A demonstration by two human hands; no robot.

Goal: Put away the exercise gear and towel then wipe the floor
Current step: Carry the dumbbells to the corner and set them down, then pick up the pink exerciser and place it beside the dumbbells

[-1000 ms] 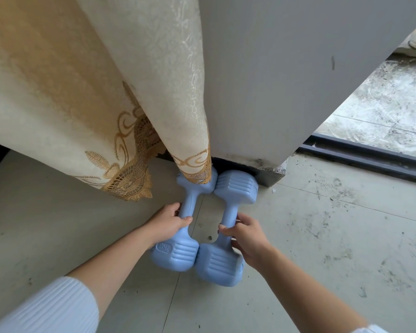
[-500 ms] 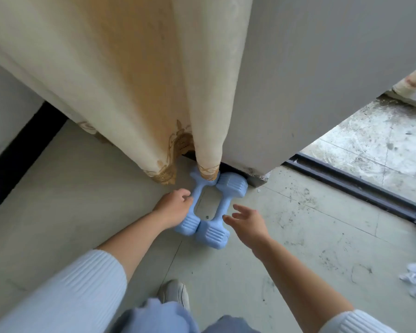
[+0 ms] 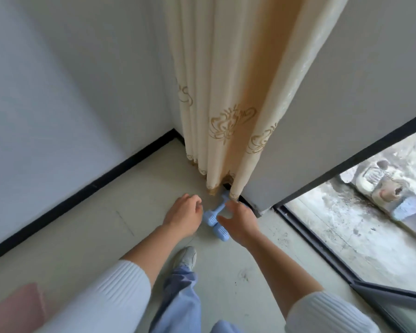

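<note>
Dumbbells: we are seeing two light blue moulded dumbbells [image 3: 211,216] lying side by side on the pale floor [image 3: 101,236], far ends reaching under the hem of a cream fabric curtain with gold embroidery [image 3: 226,104].
Left hand: we are seeing the left hand [image 3: 184,212] hovering just left of them, fingers loosely curled, gripping nothing.
Right hand: the right hand [image 3: 241,221] is hanging above the right-side dumbbell, fingers relaxed and apart, holding nothing.

No text, label, brand, number or sign can be read: only a gold flourish pattern is seen on the curtain [image 3: 226,92] at twelve o'clock, and the blue dumbbells [image 3: 210,217] below it are shown too small.
</note>
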